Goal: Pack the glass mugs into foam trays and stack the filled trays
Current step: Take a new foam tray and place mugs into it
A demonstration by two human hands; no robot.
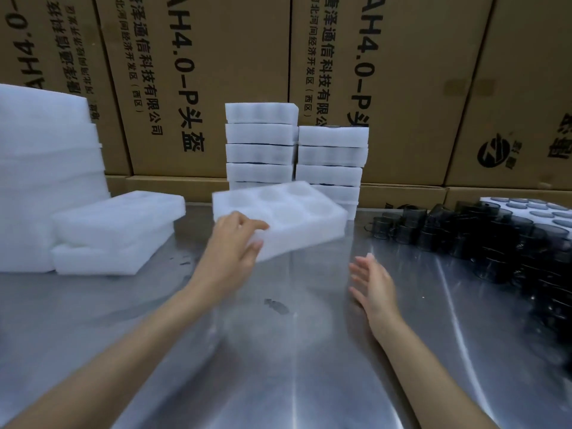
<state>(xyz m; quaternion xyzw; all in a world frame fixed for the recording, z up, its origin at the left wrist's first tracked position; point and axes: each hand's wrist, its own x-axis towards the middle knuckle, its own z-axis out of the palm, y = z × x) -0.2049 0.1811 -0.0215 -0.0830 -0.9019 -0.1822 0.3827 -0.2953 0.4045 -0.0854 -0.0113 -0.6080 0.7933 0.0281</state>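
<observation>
Left hand [235, 243]: is gripping the near left corner of an empty foam tray [288, 218], thumb on top, fingers under the edge
Right hand [373, 283]: is hovering with straight, spread fingers, holding nothing, near the tray on its right side
Foam tray: is tilting above the metal table [278, 351], its round pockets facing up
Filled trays [294, 150]: are standing in two stacks just behind the tray
Glass mugs [495, 239]: are crowding the table, far right of the tray
Spare trays [114, 230]: are lying left of the tray

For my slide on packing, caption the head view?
Left hand grips an empty foam tray above the steel table; right hand open beside glass mugs.
</observation>
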